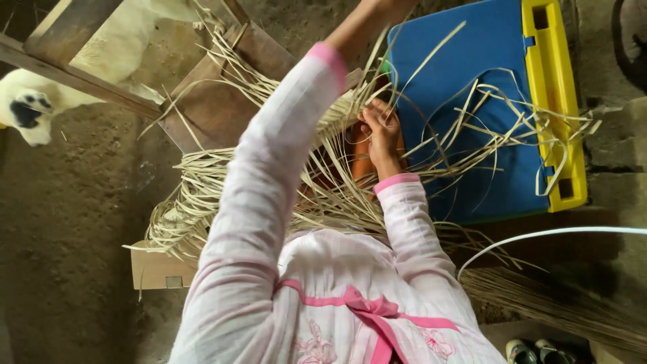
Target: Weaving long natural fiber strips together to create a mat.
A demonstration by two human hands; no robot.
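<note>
Hand work is filling the frame: at far left a white dog (30,104) is standing on the dirt floor (74,202) beside a wooden frame (216,101). Pale reed strips (202,202) are fanning across the person's lap. A left arm in a pink-cuffed sleeve is reaching up, its left hand passing out of view at the top edge. At centre, the right hand (381,131) is pinching strips with closed fingers, beside a blue and yellow plastic stool (499,121).

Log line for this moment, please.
right hand: pinching pale strips | left hand: raised, out of frame | blue-yellow board beneath | dog nearby
</note>
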